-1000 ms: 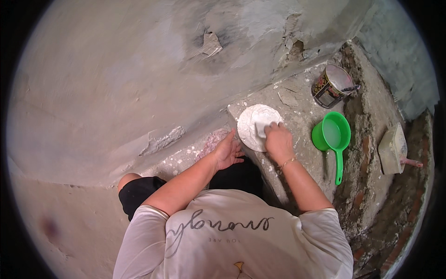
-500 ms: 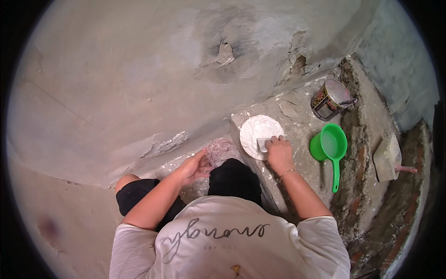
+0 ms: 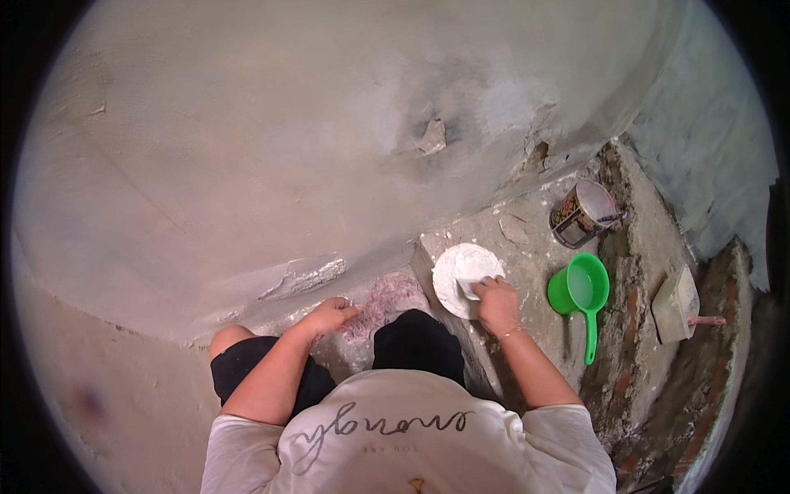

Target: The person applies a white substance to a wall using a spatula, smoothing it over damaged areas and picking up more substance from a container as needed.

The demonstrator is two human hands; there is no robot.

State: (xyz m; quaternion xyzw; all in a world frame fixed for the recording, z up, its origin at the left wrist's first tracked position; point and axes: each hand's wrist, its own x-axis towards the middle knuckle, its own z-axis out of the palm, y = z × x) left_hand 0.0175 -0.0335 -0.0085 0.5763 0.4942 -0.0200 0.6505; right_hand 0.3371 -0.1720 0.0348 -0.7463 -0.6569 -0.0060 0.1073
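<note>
My right hand is closed on a flat, pale putty scraper, its blade against the white paste. The paste lies thick over a round, pale container, which sits on the stepped concrete ledge. My left hand hangs over the lower step beside my knee, fingers loosely bent and apart, with nothing seen in it. Beneath and beside it, the step is reddish and spattered white.
Right of the paste stand a green long-handled dipper with cloudy liquid and a paint can with a tool in it. Farther right lies a pale tool with a reddish handle. The plaster wall ahead has chipped patches.
The scraper has turned in my right hand and more of its white face shows over the paste. My left hand's fingers have curled in somewhat. The view has tilted up slightly.
</note>
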